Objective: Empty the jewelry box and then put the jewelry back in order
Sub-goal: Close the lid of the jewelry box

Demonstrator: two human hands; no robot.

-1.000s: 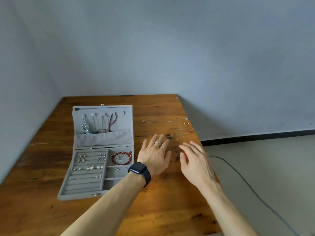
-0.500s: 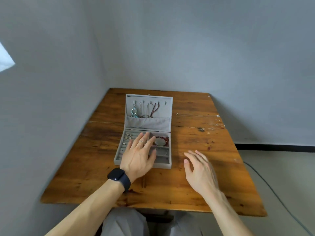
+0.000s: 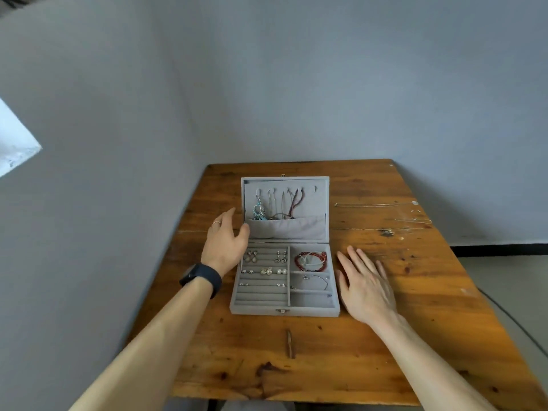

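Emptying was judged barely begun. The jewelry box (image 3: 284, 304) lay open between the two hands with most pieces in place, while thin chains (image 3: 373, 204) lay on the table (image 3: 326, 351), well beyond the right fingertips.

- **Left hand (image 3: 226, 244):** fingers loosely spread, holding nothing, thumb at the lid's left edge.
- **Right hand (image 3: 366, 287):** fingers straight, slightly spread, flat on the wood just beside the tray.

Necklaces (image 3: 278, 203) hung just past the left thumb. A red bracelet (image 3: 311, 260) sat near the right fingertips. The next move likely calls for a fine pinch.

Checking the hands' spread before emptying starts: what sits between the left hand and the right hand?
In the head view, the open jewelry box lies between the left hand and the right hand, on the table.
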